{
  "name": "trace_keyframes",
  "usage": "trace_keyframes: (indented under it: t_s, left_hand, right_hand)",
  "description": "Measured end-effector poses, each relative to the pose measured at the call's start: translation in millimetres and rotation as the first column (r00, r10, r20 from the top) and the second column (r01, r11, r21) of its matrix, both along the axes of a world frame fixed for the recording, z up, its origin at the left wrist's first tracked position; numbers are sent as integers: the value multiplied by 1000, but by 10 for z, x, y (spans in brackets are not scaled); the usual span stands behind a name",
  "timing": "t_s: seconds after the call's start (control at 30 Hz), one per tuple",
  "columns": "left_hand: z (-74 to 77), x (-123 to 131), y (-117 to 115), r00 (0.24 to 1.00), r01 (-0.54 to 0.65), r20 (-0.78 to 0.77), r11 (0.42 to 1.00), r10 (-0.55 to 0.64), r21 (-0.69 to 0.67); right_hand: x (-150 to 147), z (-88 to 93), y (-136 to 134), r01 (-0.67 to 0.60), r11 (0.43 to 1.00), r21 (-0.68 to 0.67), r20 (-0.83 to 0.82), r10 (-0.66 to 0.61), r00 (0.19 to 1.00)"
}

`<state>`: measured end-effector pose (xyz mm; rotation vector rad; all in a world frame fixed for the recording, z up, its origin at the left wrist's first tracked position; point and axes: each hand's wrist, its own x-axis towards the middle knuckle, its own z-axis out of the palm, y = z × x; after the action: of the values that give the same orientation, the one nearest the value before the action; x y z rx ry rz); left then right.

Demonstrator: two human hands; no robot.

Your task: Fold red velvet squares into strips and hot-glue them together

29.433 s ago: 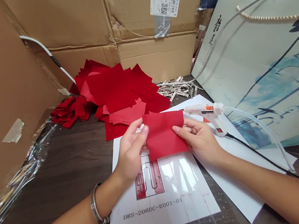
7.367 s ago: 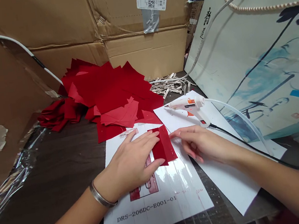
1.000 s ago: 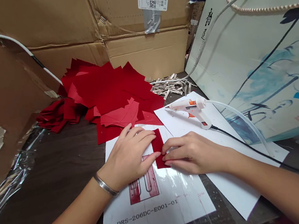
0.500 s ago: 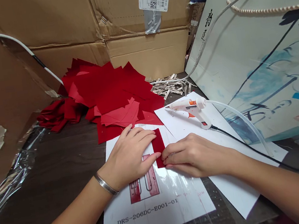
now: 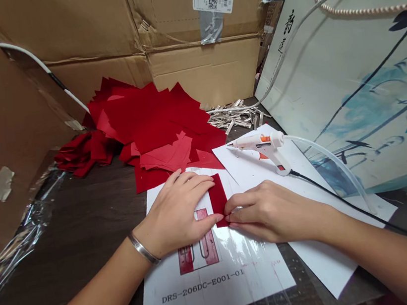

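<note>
A narrow folded strip of red fabric (image 5: pixel 217 199) lies on a printed sheet under clear plastic film (image 5: pixel 222 295), which carries the code DRS-206DC-E001-01. My left hand (image 5: pixel 175 211) rests flat on the sheet, its fingertips and thumb at the strip's left edge. My right hand (image 5: pixel 267 211) comes in from the right, its fingertips pressed on the strip's lower right edge. The strip's lower end is partly hidden under those fingers.
A heap of red fabric squares (image 5: pixel 158 123) lies behind the sheet, next to a pile of metal hair clips (image 5: pixel 235 117). A white glue gun (image 5: pixel 263 147) sits on a white paper (image 5: pixel 320 242). A painted paper bag (image 5: pixel 351 78) and cardboard boxes (image 5: pixel 207 67) stand behind.
The view has shifted slightly. Both hands stay at the red strip, and my right fingertips remain pressed on it.
</note>
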<state>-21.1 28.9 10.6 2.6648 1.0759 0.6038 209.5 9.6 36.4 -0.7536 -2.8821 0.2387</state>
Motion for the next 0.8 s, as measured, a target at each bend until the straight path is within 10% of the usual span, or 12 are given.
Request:
trace_keyframes:
  t_s: [0.8]
  left_hand:
    - [14,-1,8,1000,19,6,1000,-19,-4]
  right_hand:
    - [20,-20,-16,-11,991,136,93,-2,996]
